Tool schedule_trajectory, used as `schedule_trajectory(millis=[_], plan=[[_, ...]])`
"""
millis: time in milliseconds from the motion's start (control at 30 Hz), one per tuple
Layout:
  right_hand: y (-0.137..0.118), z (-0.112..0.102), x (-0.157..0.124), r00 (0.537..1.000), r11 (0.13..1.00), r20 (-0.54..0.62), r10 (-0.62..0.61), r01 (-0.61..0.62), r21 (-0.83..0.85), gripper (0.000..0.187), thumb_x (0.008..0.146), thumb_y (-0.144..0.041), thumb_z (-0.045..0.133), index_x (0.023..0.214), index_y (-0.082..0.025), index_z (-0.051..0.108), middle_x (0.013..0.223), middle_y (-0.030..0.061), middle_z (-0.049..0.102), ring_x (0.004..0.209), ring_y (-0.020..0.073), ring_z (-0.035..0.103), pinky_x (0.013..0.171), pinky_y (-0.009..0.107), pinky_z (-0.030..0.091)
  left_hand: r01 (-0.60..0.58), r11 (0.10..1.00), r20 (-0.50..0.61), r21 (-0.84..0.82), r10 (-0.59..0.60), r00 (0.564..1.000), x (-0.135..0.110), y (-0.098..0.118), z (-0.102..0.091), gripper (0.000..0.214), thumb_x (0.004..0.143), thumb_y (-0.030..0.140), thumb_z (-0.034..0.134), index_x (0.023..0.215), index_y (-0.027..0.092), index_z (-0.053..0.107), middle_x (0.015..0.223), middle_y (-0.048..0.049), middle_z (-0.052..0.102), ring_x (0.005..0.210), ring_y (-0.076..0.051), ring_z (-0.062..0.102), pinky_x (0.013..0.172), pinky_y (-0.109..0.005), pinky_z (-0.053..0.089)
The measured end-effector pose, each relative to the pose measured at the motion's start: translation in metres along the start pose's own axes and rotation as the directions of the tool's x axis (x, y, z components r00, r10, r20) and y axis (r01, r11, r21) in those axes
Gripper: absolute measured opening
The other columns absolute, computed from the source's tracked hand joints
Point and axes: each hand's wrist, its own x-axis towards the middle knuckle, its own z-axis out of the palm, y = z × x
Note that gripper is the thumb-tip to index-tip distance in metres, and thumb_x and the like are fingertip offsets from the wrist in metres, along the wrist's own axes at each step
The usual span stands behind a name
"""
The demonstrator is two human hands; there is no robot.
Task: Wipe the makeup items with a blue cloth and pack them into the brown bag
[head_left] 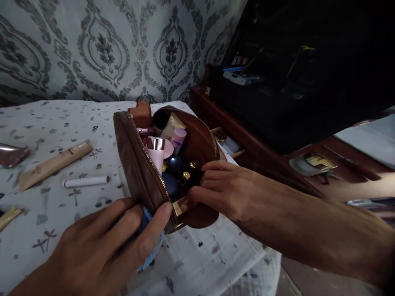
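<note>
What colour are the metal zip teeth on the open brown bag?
Gold-coloured zip teeth, clearest in the head view.

A single head-worn camera looks forward and steeply down, close above the brown bag.

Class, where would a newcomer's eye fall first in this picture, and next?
First comes the open brown bag, mid-picture, with a pale pink bottle among its contents and the right hand partly inside. Next is the left hand at lower left, holding a blue cloth. Behind, a grey-patterned wall fills the upper left.
</note>
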Motion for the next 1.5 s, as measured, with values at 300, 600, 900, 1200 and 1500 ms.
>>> schedule_trajectory(millis=[300,600,900,1200,1500], plan=[[-0.008,0.002,0.034,0.994,0.983,0.107,-0.012,0.032,-0.182,0.013,0.084,-0.006,0.065,0.082,-0.019,0.061,0.062,-0.0021,0.062,0.054,0.0142,0.052,0.054,0.03,0.025,0.024,1.0,0.037,0.005,-0.024,0.999,-0.004,-0.001,0.004,0.069,0.097,0.001,0.035,0.161,0.017,0.017,0.102,-0.0071,0.063,0.105,-0.022,0.055,0.073,-0.031,0.048],[0.001,-0.008,0.029,0.982,0.944,0.147,-0.117,0.156,-0.29,0.017,0.081,-0.005,0.064,0.076,-0.021,0.061,0.07,-0.0015,0.065,0.064,0.0161,0.055,0.076,0.037,0.034,0.011,1.0,0.015,0.022,-0.011,1.0,-0.005,-0.003,0.005,0.067,0.099,0.007,0.036,0.162,0.018,0.014,0.1,-0.0069,0.062,0.103,-0.022,0.056,0.065,-0.03,0.048],[-0.004,-0.01,0.038,0.975,0.952,0.212,-0.061,0.121,-0.281,0.016,0.089,-0.006,0.06,0.081,-0.02,0.061,0.077,-0.0004,0.066,0.07,0.0179,0.057,0.07,0.036,0.031,-0.05,0.997,-0.039,0.057,0.052,0.998,-0.007,-0.009,0.011,0.064,0.096,0.007,0.034,0.159,0.016,0.026,0.096,-0.0077,0.061,0.096,-0.022,0.058,0.059,-0.027,0.049],[0.005,0.003,0.039,0.97,0.913,0.235,-0.07,0.157,-0.375,0.013,0.084,-0.01,0.067,0.077,-0.019,0.062,0.07,0.0006,0.066,0.063,0.017,0.056,0.06,0.032,0.031,-0.084,0.994,-0.03,0.073,0.087,0.996,-0.006,-0.013,0.01,0.067,0.094,0.008,0.038,0.159,0.014,0.027,0.096,-0.0081,0.06,0.092,-0.022,0.059,0.06,-0.027,0.054],[0.007,0.002,0.027,0.981,0.954,0.175,-0.086,0.132,-0.27,0.012,0.088,-0.007,0.064,0.084,-0.019,0.065,0.08,0.0014,0.067,0.073,0.0186,0.059,0.073,0.036,0.039,-0.09,0.993,-0.017,0.081,0.092,0.996,-0.007,-0.014,0.01,0.067,0.094,0.006,0.037,0.159,0.014,0.026,0.096,-0.0078,0.06,0.092,-0.021,0.059,0.058,-0.027,0.052]])
